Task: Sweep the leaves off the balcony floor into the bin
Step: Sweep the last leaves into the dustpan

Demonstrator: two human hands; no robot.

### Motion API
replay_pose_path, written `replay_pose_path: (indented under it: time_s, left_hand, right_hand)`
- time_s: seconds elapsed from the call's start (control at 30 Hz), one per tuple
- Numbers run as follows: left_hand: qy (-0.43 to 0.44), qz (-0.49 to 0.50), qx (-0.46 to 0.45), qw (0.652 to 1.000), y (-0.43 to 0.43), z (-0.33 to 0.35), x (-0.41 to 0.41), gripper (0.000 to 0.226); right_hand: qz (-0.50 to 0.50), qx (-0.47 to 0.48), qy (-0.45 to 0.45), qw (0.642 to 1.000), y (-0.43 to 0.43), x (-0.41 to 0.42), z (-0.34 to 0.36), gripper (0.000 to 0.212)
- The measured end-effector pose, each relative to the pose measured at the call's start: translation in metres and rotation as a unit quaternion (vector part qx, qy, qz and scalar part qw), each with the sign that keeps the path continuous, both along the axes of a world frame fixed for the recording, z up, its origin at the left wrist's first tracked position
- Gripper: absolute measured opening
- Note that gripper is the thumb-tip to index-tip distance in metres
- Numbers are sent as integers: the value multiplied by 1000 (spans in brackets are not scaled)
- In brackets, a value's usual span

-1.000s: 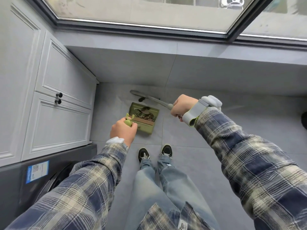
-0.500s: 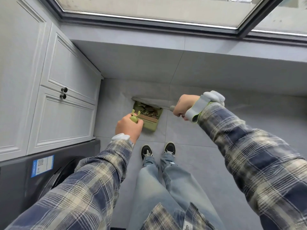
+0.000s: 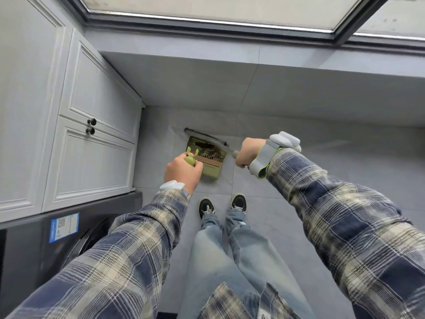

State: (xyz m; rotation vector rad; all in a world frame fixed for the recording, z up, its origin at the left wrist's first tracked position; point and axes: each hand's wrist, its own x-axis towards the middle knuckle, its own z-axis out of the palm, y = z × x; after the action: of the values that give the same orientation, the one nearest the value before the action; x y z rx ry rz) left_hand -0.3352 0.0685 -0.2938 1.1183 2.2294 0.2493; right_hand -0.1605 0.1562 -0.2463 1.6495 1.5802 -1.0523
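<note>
I see my left hand (image 3: 181,171) curled round the green handle (image 3: 190,158) of one dustpan (image 3: 210,168), which stands on the floor (image 3: 287,203) just beyond and below that hand. My right hand (image 3: 249,153) is closed round the shaft of one broom, its head (image 3: 204,137) lying across the pan's far edge. The leaves (image 3: 207,147) sit inside the pan, between the two hands; they are too clumped to count. Two shoes (image 3: 205,207) point at the pan. Two knobs (image 3: 91,122) show on the cabinet to the left.
</note>
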Motion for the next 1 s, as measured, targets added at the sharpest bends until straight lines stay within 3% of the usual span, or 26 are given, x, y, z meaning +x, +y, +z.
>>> replay_pose_path:
  time_s: [0.3,0.57,0.77,1.0]
  left_hand:
    - [-29,4,0,1000,-7,6,-2,4]
    - [-25,8,-10,1000,-32,17,-9,19]
    - [-61,-23,15,998,-26,49,0,19]
    - [-66,-49,37,996,-25,75,15,20]
  right_hand:
    - [-54,-35,3,998,-38,16,-11,13]
    - [-137,-6,44,990,-54,28,57,8]
    - [-127,15,33,991,-59,41,93,7]
    - [-182,53,19,982,-83,55,111,9]
